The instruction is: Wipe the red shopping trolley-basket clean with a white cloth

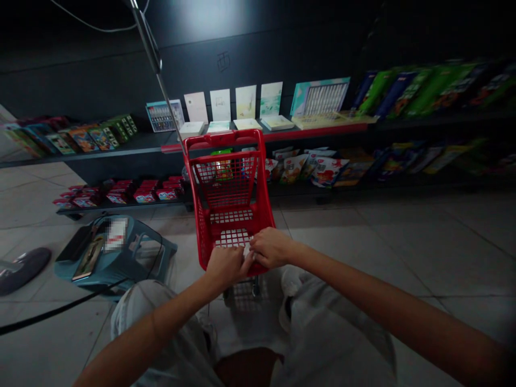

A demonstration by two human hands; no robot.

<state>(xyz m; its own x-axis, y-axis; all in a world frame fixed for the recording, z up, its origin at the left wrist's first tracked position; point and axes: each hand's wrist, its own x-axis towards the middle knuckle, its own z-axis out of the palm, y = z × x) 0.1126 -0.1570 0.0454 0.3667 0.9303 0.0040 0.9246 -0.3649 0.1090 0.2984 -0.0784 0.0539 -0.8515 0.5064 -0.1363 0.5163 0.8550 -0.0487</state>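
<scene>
A small red plastic shopping cart (267, 207) stands between my knees, its handle end toward the shelves. My left hand (226, 267) and my right hand (271, 248) meet at the near end of its basket, with fingers curled and nearly touching. Between the fingertips shows a small whitish bit (246, 249); whether it is a wipe or paper I cannot tell. My fingers partly cover the basket's near edge. The cart's grid bottom is visible beyond my hands.
Ahead, an upper shelf (149, 141) bears boxed sets and notebooks (220, 105); snack bags (324, 171) and red packs (147, 191) sit below. Left of me a blue-grey stool (141, 258) carries a phone-like device (88, 258). A metal pole (149, 45) rises behind the cart.
</scene>
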